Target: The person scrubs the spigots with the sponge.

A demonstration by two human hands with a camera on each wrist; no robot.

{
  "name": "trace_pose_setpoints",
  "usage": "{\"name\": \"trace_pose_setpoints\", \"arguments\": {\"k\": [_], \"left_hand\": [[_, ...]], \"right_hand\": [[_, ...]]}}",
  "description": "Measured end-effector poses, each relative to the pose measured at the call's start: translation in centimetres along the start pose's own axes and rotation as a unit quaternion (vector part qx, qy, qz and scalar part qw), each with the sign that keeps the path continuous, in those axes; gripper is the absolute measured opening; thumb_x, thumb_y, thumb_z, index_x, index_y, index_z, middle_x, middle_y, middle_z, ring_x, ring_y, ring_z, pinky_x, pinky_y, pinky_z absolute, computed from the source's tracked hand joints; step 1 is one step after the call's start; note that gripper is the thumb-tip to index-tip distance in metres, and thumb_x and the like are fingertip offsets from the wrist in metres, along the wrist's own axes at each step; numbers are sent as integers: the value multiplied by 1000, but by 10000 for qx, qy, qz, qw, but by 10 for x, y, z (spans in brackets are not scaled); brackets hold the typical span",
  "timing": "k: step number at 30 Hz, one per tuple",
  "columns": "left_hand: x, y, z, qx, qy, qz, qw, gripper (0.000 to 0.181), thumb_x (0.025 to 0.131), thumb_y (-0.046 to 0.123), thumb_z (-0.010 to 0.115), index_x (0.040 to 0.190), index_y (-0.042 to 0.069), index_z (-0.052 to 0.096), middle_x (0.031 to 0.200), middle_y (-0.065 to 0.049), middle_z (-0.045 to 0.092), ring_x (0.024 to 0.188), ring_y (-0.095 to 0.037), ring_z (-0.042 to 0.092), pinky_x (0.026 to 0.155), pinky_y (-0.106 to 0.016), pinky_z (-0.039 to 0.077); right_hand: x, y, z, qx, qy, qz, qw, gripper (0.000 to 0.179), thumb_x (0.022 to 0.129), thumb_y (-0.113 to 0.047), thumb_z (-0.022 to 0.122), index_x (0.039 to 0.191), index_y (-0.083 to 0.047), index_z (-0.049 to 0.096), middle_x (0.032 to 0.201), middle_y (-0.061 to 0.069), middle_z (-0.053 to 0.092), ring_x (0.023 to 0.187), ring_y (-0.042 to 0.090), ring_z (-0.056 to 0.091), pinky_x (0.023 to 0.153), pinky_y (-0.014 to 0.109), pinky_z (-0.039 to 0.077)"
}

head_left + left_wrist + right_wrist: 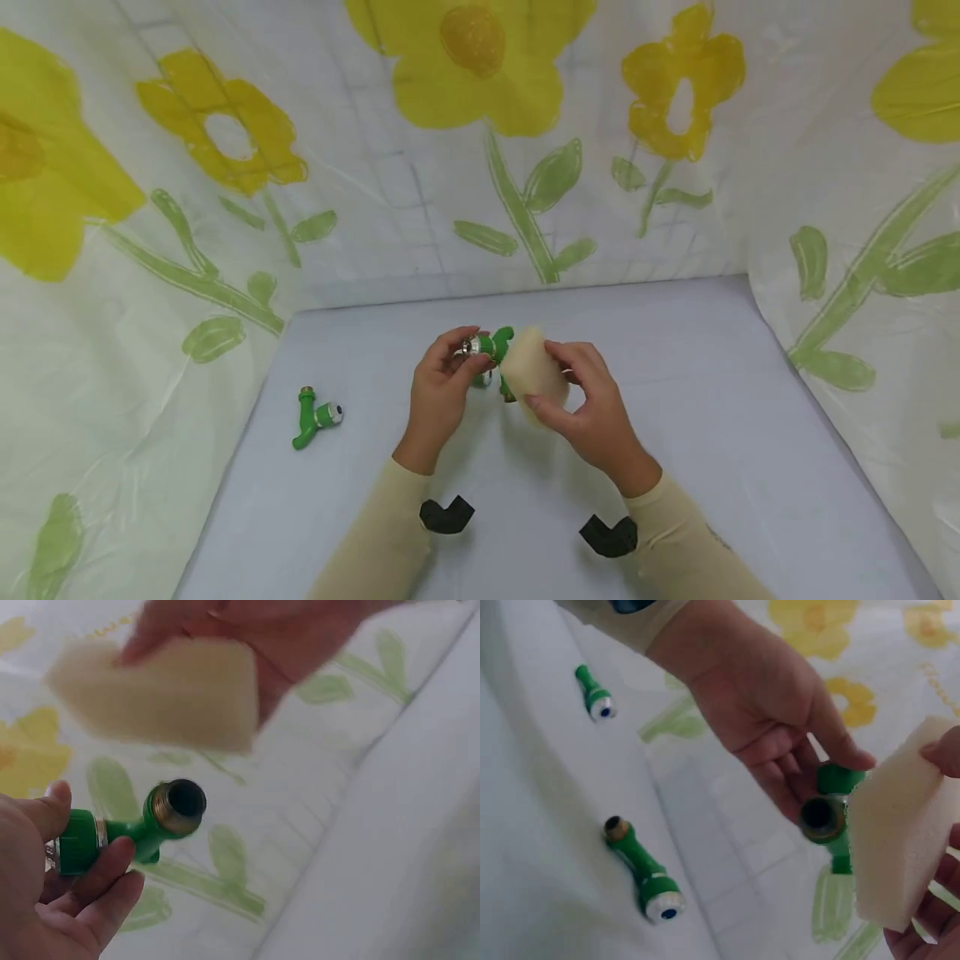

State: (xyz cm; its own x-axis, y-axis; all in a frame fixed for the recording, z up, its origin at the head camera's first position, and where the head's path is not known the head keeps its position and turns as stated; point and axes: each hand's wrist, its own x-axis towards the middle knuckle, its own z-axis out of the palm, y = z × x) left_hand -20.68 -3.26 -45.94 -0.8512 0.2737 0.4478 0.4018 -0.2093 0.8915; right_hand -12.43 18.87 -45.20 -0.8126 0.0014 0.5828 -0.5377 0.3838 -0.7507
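My left hand (441, 400) grips a green tap (135, 832) by its knob end, with thumb and fingers around it. The tap's threaded brass outlet faces outward in the left wrist view. A cream sponge block (532, 375) is held between the thumb and fingers of my right hand (596, 408), close beside the tap. In the left wrist view a gap shows between sponge and tap. Another green tap (641, 866) lies on the table, mostly hidden behind the hands in the head view. One more tap (311, 419) lies at the table's left.
The pale table (697, 433) is bounded at the back and sides by a white curtain (360, 208) painted with yellow flowers. A black angled piece (447, 515) sits at the left wrist, and a similar black piece (609, 536) at the right wrist.
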Motion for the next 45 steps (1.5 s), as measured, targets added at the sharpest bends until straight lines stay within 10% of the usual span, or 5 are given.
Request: {"name": "trace_pose_setpoints", "arguments": {"k": [14,22,29,36,45], "left_hand": [[-7,19,4,-882,-124,-315,9955,38,110,11,67,145,-4,63,132,-26,69,108,-29,75,93,-48,62],[-7,16,0,-895,762,-768,9901,36,109,18,71,140,0,69,128,-20,73,102,-21,74,80,-29,63],[-9,15,1,-979,322,-678,9924,38,109,15,70,143,-2,66,131,-23,70,103,-27,76,88,-44,64],[-10,14,-2,-729,605,-837,9920,32,111,19,69,139,4,71,129,-21,72,102,-23,73,79,-28,62],[-12,14,-3,-894,344,-916,9912,33,110,12,68,140,-2,67,133,-23,69,110,-28,74,92,-43,63]], "right_hand": [[11,2,10,-923,320,-364,9945,66,86,-3,88,147,3,63,128,19,57,119,33,56,87,59,58],[2,-9,20,-554,-1055,-674,9906,66,88,-14,90,148,-5,64,131,9,59,118,26,58,86,46,60],[10,1,17,-1377,69,-210,9902,65,87,-8,89,145,2,63,128,17,57,116,32,56,84,54,59],[4,-8,25,-732,-1019,-1036,9867,67,86,-12,90,147,-2,64,131,11,59,120,29,58,87,45,60],[9,6,19,-1630,-111,-277,9862,65,86,-11,90,144,4,64,124,17,58,112,32,57,83,51,59]]}}
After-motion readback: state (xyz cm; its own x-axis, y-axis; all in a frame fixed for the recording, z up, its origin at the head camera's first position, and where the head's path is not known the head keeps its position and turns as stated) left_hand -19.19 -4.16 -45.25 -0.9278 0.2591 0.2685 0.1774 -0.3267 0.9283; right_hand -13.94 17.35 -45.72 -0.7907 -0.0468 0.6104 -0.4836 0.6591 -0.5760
